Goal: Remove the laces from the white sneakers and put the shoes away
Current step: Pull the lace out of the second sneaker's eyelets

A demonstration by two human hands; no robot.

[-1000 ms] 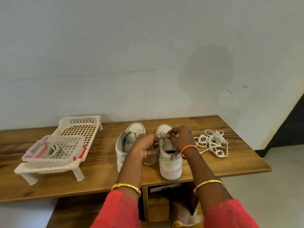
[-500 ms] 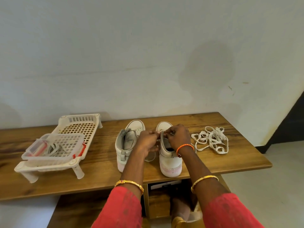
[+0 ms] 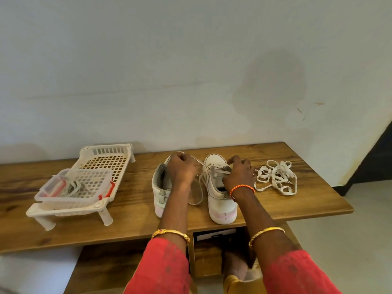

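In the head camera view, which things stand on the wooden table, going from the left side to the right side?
White plastic rack holding a small clear basket → left sneaker → right sneaker, its lace being pulled out → loose pile of white lace.

The bench [image 3: 275, 209] was grained, matt wood; the rack [image 3: 106, 164] was perforated white plastic; the laces [image 3: 275, 179] were flat woven cloth.

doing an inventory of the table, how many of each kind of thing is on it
White sneakers: 2
Pile of loose laces: 1
Lace being pulled from the right sneaker by the left hand: 1
White plastic racks/baskets, stacked: 2
Total: 6
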